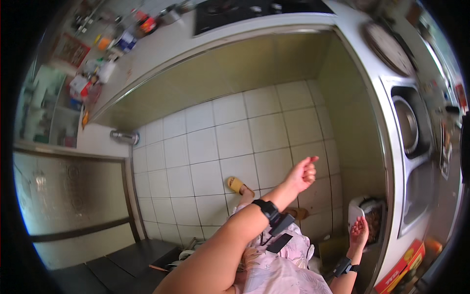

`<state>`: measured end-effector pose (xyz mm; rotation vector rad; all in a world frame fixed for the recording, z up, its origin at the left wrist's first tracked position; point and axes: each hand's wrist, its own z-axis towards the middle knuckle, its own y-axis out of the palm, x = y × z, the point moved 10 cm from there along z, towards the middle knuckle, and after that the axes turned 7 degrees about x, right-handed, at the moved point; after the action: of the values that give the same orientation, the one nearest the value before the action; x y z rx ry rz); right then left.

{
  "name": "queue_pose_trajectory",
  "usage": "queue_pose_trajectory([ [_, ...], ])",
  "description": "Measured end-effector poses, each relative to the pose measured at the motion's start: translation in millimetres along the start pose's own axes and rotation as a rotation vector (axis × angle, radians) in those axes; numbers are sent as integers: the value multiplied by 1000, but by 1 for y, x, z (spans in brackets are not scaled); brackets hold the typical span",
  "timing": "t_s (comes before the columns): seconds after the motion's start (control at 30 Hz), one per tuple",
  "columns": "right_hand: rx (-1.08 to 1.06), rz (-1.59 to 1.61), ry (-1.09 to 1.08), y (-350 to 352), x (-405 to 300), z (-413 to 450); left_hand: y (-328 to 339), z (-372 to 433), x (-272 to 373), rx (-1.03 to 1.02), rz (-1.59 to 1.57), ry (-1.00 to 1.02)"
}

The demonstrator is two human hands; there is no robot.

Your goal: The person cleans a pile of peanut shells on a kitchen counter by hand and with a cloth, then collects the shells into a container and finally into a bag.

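My left hand [303, 174] is held out over the tiled floor [235, 136], its fingers loosely curled and no object seen in it. Lower down on the right, my right hand [359, 229] has its palm turned up and its fingers apart, beside a bin [355, 211] with a pale rim and dark contents. Whether it touches the rim I cannot tell. Both wrists wear black straps with small devices. A yellow slipper [235, 184] is on one foot; another slipper [299, 213] shows partly behind my left arm.
A white counter [158, 47] with a black gas stove [235, 14] runs along the far side. On the right are a double sink [418, 191] holding a metal basin [405, 125], and a round board [389, 47]. A metal flask [125, 137] lies near the glass door [73, 194].
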<state>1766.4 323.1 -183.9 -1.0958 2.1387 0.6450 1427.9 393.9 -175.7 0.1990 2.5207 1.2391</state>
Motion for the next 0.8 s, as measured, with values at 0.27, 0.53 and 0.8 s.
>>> queue_pose_trajectory([
  [0.27, -590, -72, 363, 316, 135, -60, -63, -240, 317, -73, -318, 505],
  [0.53, -791, -376, 318, 585, 184, -146, -191, -417, 441, 19, -681, 850],
  [0.8, -940, -952, 339, 792, 340, -209, -270, -449, 491, -51, -1148, 995],
])
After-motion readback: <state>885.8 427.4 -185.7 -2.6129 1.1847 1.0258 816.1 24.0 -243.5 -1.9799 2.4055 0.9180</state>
